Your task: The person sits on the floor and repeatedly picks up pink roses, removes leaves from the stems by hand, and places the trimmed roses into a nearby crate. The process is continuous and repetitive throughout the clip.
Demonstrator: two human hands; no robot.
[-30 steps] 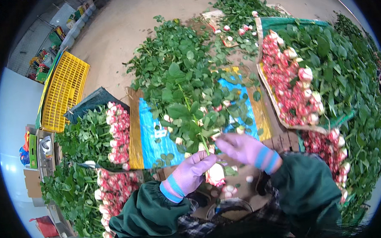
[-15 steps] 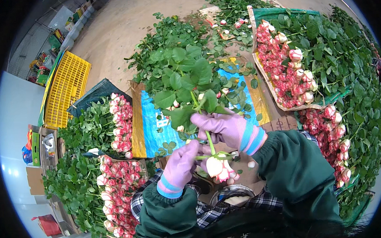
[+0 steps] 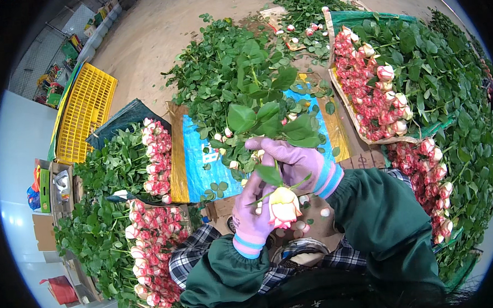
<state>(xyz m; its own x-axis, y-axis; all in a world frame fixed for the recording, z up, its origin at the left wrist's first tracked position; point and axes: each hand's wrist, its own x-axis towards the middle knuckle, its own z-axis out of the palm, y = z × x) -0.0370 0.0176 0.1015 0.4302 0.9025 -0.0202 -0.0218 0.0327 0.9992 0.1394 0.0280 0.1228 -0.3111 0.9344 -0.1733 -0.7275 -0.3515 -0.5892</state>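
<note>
A cream rose with pink-edged petals (image 3: 283, 206) hangs bloom toward me, its leafy stem reaching away over the pile. My left hand (image 3: 245, 208), in a lilac glove with a blue-and-pink cuff, is closed round the stem just behind the bloom. My right hand (image 3: 297, 160), gloved alike, is closed on the stem a little farther along, its thumb and fingers together. Large green leaves (image 3: 275, 122) spread beyond the right hand. The stem itself is mostly hidden by my fingers. Beneath lies a blue sheet (image 3: 203, 175) with loose leaves and petals.
A heap of leafy stems (image 3: 221, 72) lies ahead. Bundled pink-and-white roses flank me on the left (image 3: 154, 249) and on the right (image 3: 367, 93), laid on sheets. A yellow plastic crate (image 3: 87, 114) leans at the far left. Fallen petals (image 3: 325, 211) lie near my knees.
The rose has turned, so its bloom shows fuller and its leaves have swung right. My left hand has moved right, closer under the bloom; my right hand has shifted only slightly.
</note>
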